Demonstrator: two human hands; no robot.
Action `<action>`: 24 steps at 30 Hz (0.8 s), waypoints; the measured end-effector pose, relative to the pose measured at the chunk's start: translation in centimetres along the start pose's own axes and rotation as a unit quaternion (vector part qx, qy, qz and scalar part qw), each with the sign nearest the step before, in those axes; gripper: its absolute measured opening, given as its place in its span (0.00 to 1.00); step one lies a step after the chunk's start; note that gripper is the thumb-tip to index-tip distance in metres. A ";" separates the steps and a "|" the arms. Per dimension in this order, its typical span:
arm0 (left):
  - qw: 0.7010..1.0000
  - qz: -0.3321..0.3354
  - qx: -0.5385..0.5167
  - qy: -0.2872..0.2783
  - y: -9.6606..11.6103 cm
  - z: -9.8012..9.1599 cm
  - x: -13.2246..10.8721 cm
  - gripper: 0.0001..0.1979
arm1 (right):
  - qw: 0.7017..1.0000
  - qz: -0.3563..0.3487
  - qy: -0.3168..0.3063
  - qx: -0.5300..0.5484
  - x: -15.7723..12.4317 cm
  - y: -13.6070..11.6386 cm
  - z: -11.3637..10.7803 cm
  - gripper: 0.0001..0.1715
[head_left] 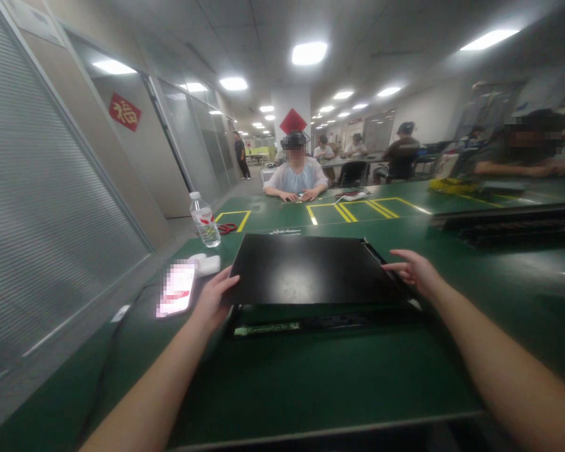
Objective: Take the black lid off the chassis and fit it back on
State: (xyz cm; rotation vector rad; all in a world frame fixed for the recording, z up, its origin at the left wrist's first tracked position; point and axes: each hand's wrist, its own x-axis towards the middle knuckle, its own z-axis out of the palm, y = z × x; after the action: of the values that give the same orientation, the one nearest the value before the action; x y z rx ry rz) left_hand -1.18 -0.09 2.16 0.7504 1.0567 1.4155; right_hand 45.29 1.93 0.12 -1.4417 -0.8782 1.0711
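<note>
A flat black panel (306, 267) is tilted over a black frame (329, 321) on the green table. Gripping the panel's left edge is my left hand (218, 295), thumb on top and the other fingers hidden under it. My right hand (417, 273) is at the right side of the frame, its index finger stretched out and the other fingers partly bent. Those fingertips touch or nearly touch the frame's right edge; I cannot tell which. Along that side a strip of the frame shows beside the panel, and its front bar shows below the panel's near edge.
Left of the panel are a lit phone (176, 289), a white case (208, 265) and a water bottle (205, 220). Red-handled scissors (227, 228) lie behind. Dark long parts (508, 226) rest at the right. A person (296, 176) sits across the green table (339, 383).
</note>
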 end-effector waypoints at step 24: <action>0.996 -0.035 0.066 -0.053 -1.3 0.4 -0.3 0.25 | 0.997 -0.017 0.072 -0.038 0.5 0.4 -0.4 0.16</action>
State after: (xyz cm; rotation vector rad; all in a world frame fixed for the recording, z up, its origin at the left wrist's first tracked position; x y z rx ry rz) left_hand -0.25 -0.35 1.21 0.8662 1.0916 1.2427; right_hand 45.82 2.16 -0.32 -1.5418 -0.8445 0.9042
